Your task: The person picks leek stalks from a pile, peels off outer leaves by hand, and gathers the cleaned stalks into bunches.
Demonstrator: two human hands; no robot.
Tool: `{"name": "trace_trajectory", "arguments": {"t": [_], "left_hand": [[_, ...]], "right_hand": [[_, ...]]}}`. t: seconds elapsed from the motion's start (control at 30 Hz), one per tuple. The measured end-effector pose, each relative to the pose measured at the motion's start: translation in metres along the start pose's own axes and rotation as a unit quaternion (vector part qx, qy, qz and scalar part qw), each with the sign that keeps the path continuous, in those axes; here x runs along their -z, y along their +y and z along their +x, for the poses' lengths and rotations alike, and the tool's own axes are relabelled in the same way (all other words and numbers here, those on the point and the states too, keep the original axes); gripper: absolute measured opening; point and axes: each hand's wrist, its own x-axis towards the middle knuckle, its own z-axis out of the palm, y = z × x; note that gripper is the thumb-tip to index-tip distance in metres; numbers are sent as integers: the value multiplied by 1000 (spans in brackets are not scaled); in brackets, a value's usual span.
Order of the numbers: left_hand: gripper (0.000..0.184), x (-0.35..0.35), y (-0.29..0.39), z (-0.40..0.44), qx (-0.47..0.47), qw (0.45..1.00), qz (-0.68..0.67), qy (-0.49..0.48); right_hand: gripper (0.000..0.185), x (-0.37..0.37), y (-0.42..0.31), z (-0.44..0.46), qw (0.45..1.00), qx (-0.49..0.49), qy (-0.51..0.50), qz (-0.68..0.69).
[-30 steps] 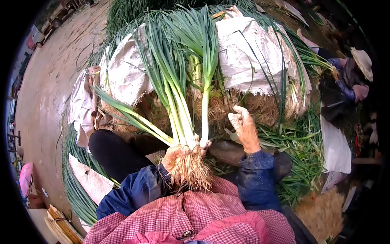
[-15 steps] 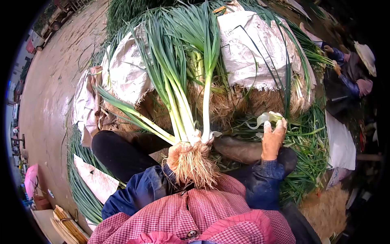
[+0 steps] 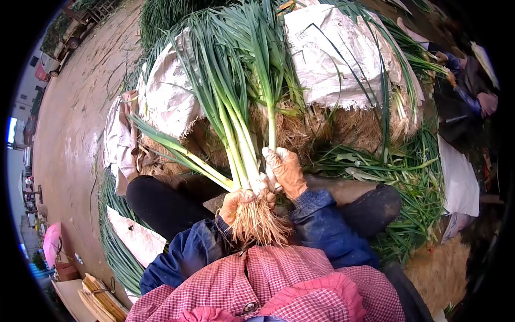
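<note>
My left hand [image 3: 234, 206] is wrapped round a bundle of leafy green stalks [image 3: 236, 134] just above the roots. The bundle's pale brown roots [image 3: 260, 220] hang toward my chest, and its green leaves fan out away from me. My right hand [image 3: 287, 170] is closed round the lower white part of the rightmost stalk [image 3: 271, 123], close beside my left hand. Beyond the bundle, white woven sacks [image 3: 327, 59] lie over more rooted stalks.
Loose green leaves [image 3: 402, 198] lie on the right, near a pale sheet [image 3: 458, 174]. Another person [image 3: 469, 86] handles stalks at the far right. Wet ground [image 3: 70, 139] stretches along the left, with a pink umbrella [image 3: 52, 242] and wooden slats [image 3: 102, 298] at lower left.
My right hand has come back from the leaf pile on the right, where it held a pale peeled piece, and has closed on the rightmost stalk. My left hand still grips the bundle.
</note>
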Motion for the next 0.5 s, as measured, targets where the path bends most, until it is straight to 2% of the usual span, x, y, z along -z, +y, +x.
{"name": "trace_trajectory", "arguments": {"t": [0.03,0.1,0.17,0.23,0.27,0.4,0.5], "left_hand": [[49,-6,-3,2,-9,1000,-15,-19],[52,-12,-3,5,-33,996,-25,-75],[57,-15,-3,2,-19,996,-48,-72],[60,-27,-1,0,-9,993,-63,-95],[63,-30,0,2,10,990,-74,-121],[72,-32,2,5,39,995,-13,-93],[76,-33,0,12,10,990,2,-141]], "right_hand": [[25,0,-5,-9,1000,-4,2,-3],[25,0,-15,-28,989,14,33,145],[24,-4,-22,-45,987,37,31,155],[25,-5,-32,-63,968,157,75,179],[27,-1,-50,-76,963,122,63,230],[28,27,-53,-85,978,79,90,173],[27,20,-65,-91,969,59,96,219]]}}
